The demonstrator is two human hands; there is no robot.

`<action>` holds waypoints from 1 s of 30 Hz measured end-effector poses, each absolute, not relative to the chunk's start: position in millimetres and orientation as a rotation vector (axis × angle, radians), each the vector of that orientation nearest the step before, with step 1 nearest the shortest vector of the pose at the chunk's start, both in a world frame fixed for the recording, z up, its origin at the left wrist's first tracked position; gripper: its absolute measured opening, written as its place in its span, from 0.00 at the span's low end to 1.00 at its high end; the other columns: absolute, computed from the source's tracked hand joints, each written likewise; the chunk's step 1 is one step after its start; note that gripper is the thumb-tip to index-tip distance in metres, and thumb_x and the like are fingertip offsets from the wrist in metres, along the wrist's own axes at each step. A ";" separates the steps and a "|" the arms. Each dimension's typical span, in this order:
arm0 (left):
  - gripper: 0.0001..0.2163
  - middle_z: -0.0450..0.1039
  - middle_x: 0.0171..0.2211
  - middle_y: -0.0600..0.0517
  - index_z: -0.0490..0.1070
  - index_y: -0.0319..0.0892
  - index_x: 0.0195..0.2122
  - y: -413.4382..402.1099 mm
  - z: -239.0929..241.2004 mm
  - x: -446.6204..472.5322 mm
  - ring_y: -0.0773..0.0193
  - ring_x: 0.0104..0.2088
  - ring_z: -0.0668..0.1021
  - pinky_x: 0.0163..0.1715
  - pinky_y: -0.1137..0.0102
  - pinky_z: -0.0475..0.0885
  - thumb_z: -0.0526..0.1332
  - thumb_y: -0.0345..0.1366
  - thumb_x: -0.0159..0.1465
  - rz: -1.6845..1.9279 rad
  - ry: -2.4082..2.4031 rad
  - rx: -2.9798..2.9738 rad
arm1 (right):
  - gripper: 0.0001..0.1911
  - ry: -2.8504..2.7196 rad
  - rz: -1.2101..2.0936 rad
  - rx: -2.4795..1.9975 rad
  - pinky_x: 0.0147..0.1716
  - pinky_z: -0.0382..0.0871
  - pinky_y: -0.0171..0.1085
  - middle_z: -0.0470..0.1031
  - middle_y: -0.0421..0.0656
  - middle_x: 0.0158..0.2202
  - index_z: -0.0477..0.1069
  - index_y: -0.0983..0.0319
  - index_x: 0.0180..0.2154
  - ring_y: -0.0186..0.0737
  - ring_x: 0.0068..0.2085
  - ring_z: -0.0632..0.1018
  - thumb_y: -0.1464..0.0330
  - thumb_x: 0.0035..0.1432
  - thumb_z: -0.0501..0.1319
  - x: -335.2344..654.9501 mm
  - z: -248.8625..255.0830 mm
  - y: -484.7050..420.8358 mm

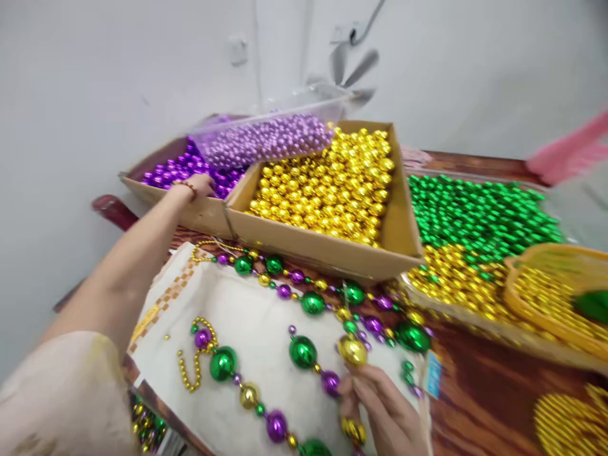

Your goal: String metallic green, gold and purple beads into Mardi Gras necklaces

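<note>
My left hand point(205, 185), with a bracelet at the wrist, reaches into a cardboard box of shiny purple beads point(166, 174). Its fingertips are hidden, so their grip cannot be made out. Low on the right, the fingers of my right hand point(380, 408) are closed on a bead strand point(352, 349), around a large gold bead. A thin needle-like tip seems to stick up above it. On the white cloth point(256, 304) lie a strand with green, gold and purple balls point(223, 363) and a short piece with a large green ball point(303, 351).
A box of gold beads point(323, 196) adjoins the purple one. Across its corner leans a clear tray of small lilac beads point(266, 139). Green beads point(479, 215) and a yellow basket point(517, 269) are at right. Finished-looking bead garlands point(313, 303) lie along the boxes' front.
</note>
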State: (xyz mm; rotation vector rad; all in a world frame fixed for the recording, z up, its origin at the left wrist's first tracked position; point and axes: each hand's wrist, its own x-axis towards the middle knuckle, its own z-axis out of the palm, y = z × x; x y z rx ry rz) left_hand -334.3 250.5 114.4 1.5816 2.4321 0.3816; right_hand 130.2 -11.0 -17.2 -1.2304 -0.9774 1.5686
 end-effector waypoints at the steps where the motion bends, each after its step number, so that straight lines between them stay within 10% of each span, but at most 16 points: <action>1: 0.09 0.65 0.14 0.60 0.75 0.36 0.22 254.5 111.5 -335.6 0.69 0.24 0.67 0.43 0.75 0.65 0.69 0.16 0.48 0.336 2.406 1.577 | 0.15 -1.004 1.591 -1.221 0.25 0.68 0.33 0.76 0.42 0.26 0.75 0.61 0.35 0.34 0.24 0.74 0.55 0.58 0.67 130.2 -17.6 -9.7; 10: 0.10 0.54 0.13 0.63 0.71 0.37 0.21 272.2 101.1 -346.2 0.67 0.23 0.58 0.53 0.72 0.63 0.68 0.19 0.53 0.304 2.497 1.586 | 0.12 -0.932 1.520 -1.204 0.23 0.64 0.31 0.79 0.43 0.28 0.73 0.62 0.33 0.32 0.22 0.75 0.59 0.58 0.66 130.1 -27.3 -8.1; 18: 0.13 0.77 0.38 0.55 0.76 0.38 0.45 181.1 105.6 -243.0 0.70 0.36 0.73 0.48 0.69 0.71 0.67 0.31 0.58 1.752 1.827 1.547 | 0.08 -0.930 1.415 -1.252 0.23 0.62 0.32 0.73 0.39 0.19 0.76 0.62 0.31 0.33 0.22 0.70 0.63 0.55 0.66 131.7 -30.2 -9.0; 30: 0.14 0.78 0.45 0.45 0.75 0.41 0.49 48.9 31.1 -73.6 0.62 0.39 0.81 0.40 0.68 0.75 0.67 0.36 0.61 1.134 0.790 0.504 | 0.08 -1.253 1.296 -1.200 0.25 0.64 0.34 0.69 0.40 0.24 0.77 0.61 0.31 0.35 0.25 0.72 0.65 0.60 0.63 143.2 -16.1 -27.4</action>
